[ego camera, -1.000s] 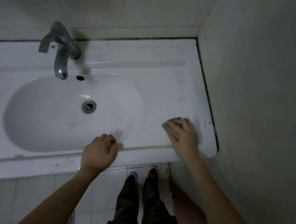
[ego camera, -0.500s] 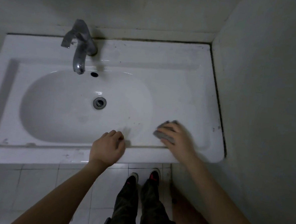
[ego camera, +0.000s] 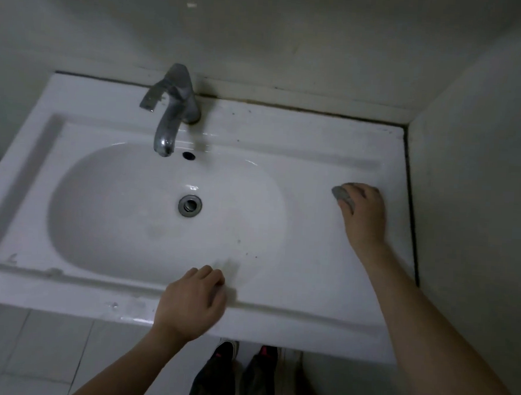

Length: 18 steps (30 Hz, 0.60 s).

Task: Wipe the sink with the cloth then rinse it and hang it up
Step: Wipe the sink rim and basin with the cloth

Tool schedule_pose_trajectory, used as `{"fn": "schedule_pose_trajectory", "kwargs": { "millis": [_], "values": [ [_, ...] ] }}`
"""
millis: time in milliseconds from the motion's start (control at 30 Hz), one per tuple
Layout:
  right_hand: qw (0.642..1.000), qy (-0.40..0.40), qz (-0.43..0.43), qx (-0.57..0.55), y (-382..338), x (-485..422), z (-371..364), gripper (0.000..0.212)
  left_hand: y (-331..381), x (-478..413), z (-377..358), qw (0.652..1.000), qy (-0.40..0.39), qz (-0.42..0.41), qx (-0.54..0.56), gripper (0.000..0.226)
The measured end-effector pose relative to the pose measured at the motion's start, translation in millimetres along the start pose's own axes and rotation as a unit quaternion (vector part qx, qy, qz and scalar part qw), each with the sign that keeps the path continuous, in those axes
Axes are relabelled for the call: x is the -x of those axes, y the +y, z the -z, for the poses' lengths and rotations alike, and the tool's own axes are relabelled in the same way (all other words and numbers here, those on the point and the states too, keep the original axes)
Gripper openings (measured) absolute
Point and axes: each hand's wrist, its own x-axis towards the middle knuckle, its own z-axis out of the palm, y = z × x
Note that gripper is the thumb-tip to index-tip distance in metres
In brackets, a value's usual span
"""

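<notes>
A white ceramic sink [ego camera: 317, 139] fills the middle of the head view, with an oval basin and a metal drain [ego camera: 190, 205]. My right hand [ego camera: 363, 217] presses a small grey cloth [ego camera: 341, 194] onto the flat right ledge of the sink, close to the side wall; most of the cloth is hidden under my fingers. My left hand [ego camera: 190, 304] rests curled on the front rim of the sink, holding nothing.
A metal tap [ego camera: 171, 112] stands at the back of the sink, its spout over the basin. A wall [ego camera: 473, 195] runs tight along the sink's right edge. Tiled floor and my shoes [ego camera: 243, 350] show below the front rim.
My right hand has slid the cloth from the front right corner of the ledge toward the back, along the wall. My left hand has stayed on the front rim.
</notes>
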Motion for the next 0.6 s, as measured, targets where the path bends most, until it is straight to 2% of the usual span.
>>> {"fn": "schedule_pose_trajectory", "kwargs": {
  "millis": [67,133,267,400,467,600],
  "values": [
    [0.999,0.020,-0.037,0.006,-15.5,-23.7,-16.1,0.026,-0.1,-1.0,-0.9,1.000,-0.003,0.000,-0.004,0.026],
    [0.999,0.018,-0.027,0.003,-42.8,-27.1,-30.3,0.026,0.2,-1.3,-1.1,1.000,-0.010,0.003,-0.008,0.026],
    [0.989,-0.038,0.135,-0.049,-78.9,28.2,-29.4,0.027,0.1,-0.1,1.6,1.000,-0.018,0.001,-0.009,0.028],
    [0.967,-0.094,0.229,-0.065,-54.6,83.2,-5.9,0.032,0.8,-0.1,2.9,1.000,-0.019,0.001,-0.012,0.026],
    [0.976,-0.075,0.200,-0.047,-33.6,71.6,-2.5,0.030,0.4,-0.3,1.8,1.000,-0.019,0.004,-0.015,0.025],
    [0.999,0.007,0.034,-0.026,-32.5,17.3,-8.8,0.029,0.1,-1.3,1.5,1.000,-0.014,0.017,-0.011,0.024]
  ]
}}
